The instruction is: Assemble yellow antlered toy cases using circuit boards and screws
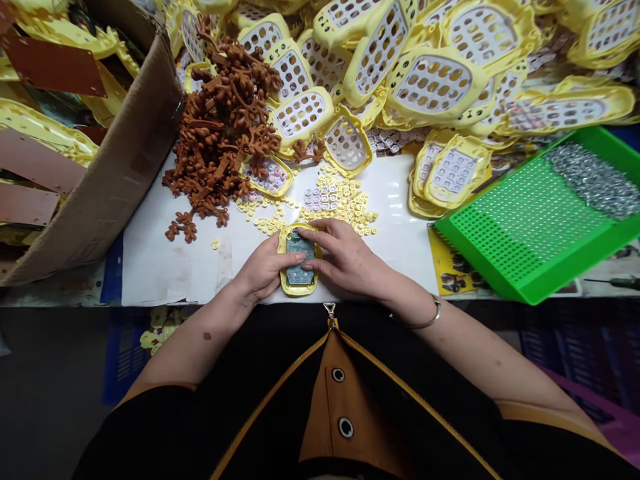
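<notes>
A yellow plastic toy shell (299, 290) with a green circuit board (299, 270) lying inside it is in front of me at the table's near edge. My left hand (265, 267) grips the shell from its left side, the thumb laid across the board. My right hand (345, 257) is on the other side, with fingers at the board's top end and right edge; whether it pinches anything small there is hidden. Just beyond the hands lie small yellow pieces (350, 210) and a pale button pad (320, 198).
Brown plastic parts (225, 120) are heaped at the back left, beside a cardboard box (115, 153) of shells and boards. Yellow shells with grid openings (435, 87) pile up along the back. A green basket (500, 267) at right holds many metal screws (595, 180).
</notes>
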Motion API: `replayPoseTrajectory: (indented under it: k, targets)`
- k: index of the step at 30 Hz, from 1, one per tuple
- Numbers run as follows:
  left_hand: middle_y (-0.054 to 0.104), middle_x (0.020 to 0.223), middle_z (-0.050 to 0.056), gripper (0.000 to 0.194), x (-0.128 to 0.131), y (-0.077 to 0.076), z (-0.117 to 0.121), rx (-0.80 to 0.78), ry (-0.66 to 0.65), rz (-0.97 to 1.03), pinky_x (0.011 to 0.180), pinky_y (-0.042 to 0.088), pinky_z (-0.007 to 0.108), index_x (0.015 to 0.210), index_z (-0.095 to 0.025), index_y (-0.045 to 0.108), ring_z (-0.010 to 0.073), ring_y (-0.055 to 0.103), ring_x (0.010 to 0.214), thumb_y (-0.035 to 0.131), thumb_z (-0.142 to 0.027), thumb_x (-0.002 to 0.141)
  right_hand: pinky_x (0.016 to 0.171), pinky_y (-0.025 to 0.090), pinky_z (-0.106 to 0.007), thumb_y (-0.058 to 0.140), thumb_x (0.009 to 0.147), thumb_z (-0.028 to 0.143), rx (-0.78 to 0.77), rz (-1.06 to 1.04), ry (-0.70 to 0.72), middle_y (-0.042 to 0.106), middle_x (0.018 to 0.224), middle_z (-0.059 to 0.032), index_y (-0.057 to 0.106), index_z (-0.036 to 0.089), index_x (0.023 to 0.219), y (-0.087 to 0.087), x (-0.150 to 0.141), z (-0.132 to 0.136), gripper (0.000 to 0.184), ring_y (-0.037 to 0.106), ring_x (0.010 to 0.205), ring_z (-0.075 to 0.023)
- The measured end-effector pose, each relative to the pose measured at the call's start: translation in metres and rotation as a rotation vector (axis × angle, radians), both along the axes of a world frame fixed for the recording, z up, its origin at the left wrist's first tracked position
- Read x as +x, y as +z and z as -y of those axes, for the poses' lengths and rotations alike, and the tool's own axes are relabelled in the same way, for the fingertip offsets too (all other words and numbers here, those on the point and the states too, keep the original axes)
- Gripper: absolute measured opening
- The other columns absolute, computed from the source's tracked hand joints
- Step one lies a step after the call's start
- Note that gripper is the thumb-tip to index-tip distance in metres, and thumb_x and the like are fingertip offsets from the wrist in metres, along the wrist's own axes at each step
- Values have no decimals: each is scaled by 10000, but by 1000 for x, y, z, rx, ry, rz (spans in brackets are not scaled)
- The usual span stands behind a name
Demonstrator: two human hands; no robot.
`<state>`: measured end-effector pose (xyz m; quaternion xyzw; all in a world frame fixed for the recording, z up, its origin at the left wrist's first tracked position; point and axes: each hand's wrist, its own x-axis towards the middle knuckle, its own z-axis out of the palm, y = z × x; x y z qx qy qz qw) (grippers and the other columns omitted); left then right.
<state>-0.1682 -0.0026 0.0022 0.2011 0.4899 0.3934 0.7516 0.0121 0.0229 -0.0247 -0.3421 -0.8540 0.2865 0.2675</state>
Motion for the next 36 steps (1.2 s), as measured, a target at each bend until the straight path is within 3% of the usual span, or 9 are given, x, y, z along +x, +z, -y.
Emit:
replayPoseTrajectory:
  k: [19,36]
  targets:
    - [669,860,12,451,-3,0,0,13,-43,-7,716,498,275,1004,-153,593,138,626,730,801,-108,606,900,497,-499,531,916,429,102,-24,-54,562,1195,-176,516,175,1315,-7,-4,5,473,543,1093,-293]
    - [685,868,22,479,1,-1,1,22,8,-32,697,519,260,1025,-141,591,149,643,754,809,-110,600,881,515,-497,531,921,402,113,-54,-5,564,1168,-174,526,188,1300,-9,-6,-1,435,555,1067,-283]
